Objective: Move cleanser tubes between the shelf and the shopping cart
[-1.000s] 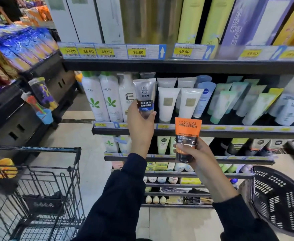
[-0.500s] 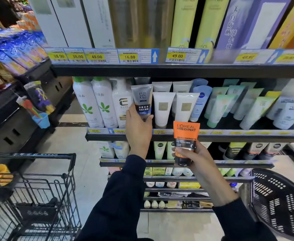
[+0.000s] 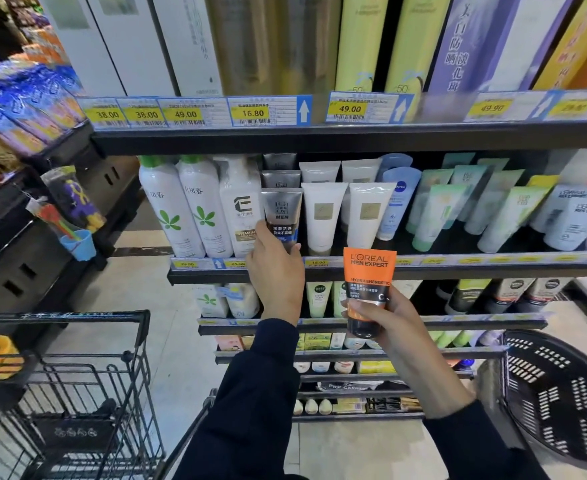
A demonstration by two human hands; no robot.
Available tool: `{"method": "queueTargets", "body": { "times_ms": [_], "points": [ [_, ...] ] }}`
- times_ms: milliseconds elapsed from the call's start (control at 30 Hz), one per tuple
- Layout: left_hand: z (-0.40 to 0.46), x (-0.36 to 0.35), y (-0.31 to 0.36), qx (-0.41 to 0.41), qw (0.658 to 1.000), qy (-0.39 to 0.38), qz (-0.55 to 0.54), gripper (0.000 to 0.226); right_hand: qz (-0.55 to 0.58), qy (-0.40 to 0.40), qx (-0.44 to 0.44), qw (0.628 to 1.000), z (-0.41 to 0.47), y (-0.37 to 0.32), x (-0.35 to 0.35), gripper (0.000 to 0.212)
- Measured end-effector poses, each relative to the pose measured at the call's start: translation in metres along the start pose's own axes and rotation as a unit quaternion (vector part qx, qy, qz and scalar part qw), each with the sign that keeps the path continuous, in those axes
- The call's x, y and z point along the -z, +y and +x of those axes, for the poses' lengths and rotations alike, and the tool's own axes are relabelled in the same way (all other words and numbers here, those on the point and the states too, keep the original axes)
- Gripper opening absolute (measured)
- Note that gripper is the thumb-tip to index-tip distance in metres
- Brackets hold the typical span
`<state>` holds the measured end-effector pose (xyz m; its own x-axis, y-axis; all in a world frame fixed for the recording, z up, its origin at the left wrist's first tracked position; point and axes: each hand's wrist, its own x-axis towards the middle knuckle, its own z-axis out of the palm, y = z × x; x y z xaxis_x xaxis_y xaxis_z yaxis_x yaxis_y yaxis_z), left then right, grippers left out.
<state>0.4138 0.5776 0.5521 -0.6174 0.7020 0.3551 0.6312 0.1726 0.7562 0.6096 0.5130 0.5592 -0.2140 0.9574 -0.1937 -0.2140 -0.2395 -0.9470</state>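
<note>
L hand [image 3: 278, 271] fingers are curled round the lower end of a grey MEN tube [image 3: 281, 216], thumb on its left edge, fingertips wrapping the right; the tube stands upright at the front of its row on the middle shelf [image 3: 458, 268], w/ two more grey tubes lined up behind it. R hand [image 3: 394, 318] grips an orange-and-black L'Oreal Men Expert tube [image 3: 368, 289] by its dark lower half, cap end down, fingers closed round it, held in the air in front of the shelf edge & just right of the L hand, not touching the shelf. Next to the grey tube: a white pump bottle [image 3: 239, 206] on its left, two white tubes [image 3: 323, 216] on its right, then blue Nivea tubes [image 3: 394, 209] & pale green ones further right. Two white spray bottles w/ green leaf marks [image 3: 172, 206] sit at the shelf's left end. Yellow price tags [image 3: 252, 112] run along the shelf above. Both arms in dark sleeves. Shopping cart [image 3: 77, 393] bottom left, well apart from both tubes; black plastic basket [image 3: 555, 393] at lower right.
</note>
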Motion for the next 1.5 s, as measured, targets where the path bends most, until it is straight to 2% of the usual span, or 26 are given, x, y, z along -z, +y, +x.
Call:
{"method": "queueTargets", "body": {
  "times_ms": [300,733,833,933,1033,1133,1267,1500],
  "points": [
    [-0.003,0.003,0.002,-0.026,0.999,0.012,0.027,0.058,0.002,0.016,-0.003,1.000,-0.005,0.005,0.006,0.056],
    [-0.007,0.007,0.002,-0.017,1.000,0.000,0.018,0.062,0.007,0.039,0.006,0.999,-0.010,0.000,0.023,0.052],
    [-0.016,0.010,0.005,-0.059,0.997,0.035,0.027,0.053,0.004,0.050,0.009,0.999,-0.012,-0.006,0.039,0.052],
    [-0.036,0.005,0.016,-0.145,0.988,0.044,0.021,0.038,0.011,0.058,0.020,0.998,-0.014,-0.013,0.062,0.048],
    [-0.063,-0.015,0.043,-0.257,0.966,0.007,0.019,0.033,0.016,0.071,0.026,0.997,-0.016,-0.023,0.091,0.052],
    [-0.088,-0.046,0.080,-0.319,0.945,-0.065,0.036,0.038,0.018,0.081,0.030,0.996,-0.021,-0.036,0.123,0.055],
    [-0.109,-0.097,0.120,-0.354,0.924,-0.130,0.061,0.042,0.014,0.097,0.045,0.994,-0.028,-0.059,0.170,0.057],
    [-0.132,-0.162,0.174,-0.379,0.897,-0.190,0.123,0.045,-0.020,0.132,0.056,0.989,-0.023,-0.078,0.248,0.050]
  ]
}}
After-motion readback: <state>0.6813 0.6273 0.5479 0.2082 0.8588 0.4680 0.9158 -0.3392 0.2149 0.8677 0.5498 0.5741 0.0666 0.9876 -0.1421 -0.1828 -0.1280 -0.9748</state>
